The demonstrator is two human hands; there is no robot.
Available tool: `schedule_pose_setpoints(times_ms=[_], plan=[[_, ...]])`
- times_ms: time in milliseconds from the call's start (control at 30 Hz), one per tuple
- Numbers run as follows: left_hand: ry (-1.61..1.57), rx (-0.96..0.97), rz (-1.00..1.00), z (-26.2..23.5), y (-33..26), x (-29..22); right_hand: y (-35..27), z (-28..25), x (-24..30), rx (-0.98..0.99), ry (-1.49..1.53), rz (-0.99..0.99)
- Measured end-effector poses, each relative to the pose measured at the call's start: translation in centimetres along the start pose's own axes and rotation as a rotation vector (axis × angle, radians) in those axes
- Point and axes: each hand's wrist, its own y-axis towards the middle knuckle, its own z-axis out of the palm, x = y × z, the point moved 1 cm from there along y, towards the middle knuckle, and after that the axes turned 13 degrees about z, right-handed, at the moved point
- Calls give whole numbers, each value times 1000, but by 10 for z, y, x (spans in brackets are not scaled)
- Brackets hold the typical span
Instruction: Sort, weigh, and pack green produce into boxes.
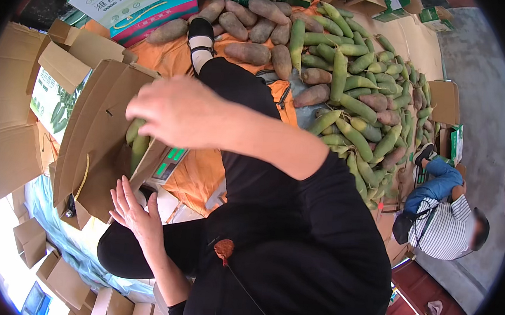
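An open brown cardboard box with a yellow cord handle stands at my left, and green radishes lie inside it. My right hand reaches across to the box's opening, just above the radishes. Its fingers are curled and smeared by motion, so I cannot see whether they grip one. Against the near side of the box is my left hand, palm toward it, fingers spread and holding nothing. A scale with a lit green display shows beside the box, partly covered by it.
A large heap of green radishes spreads at the far right, with several reddish-brown radishes along its left. Printed cartons stand at the far left. Empty-looking boxes crowd the lower left. Another person sits at the right.
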Motion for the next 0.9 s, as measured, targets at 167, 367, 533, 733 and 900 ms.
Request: schedule_pose_setpoints(times_ms=[167, 367, 533, 733, 900], plan=[[85, -41, -23, 6, 2, -10, -34, -67, -72, -249, 72, 209], [186, -28, -24, 10, 2, -15, -153, -76, -232, -38, -307, 953], [215, -28, -13, 12, 2, -17, -324, -33, -344, 100, -642, 1215], [208, -35, 3, 30, 7, -16, -534, 6, -400, -227, -128, 2043], [294, -49, -31, 16, 1, -13, -477, 37, -350, -802, 768, 2236]])
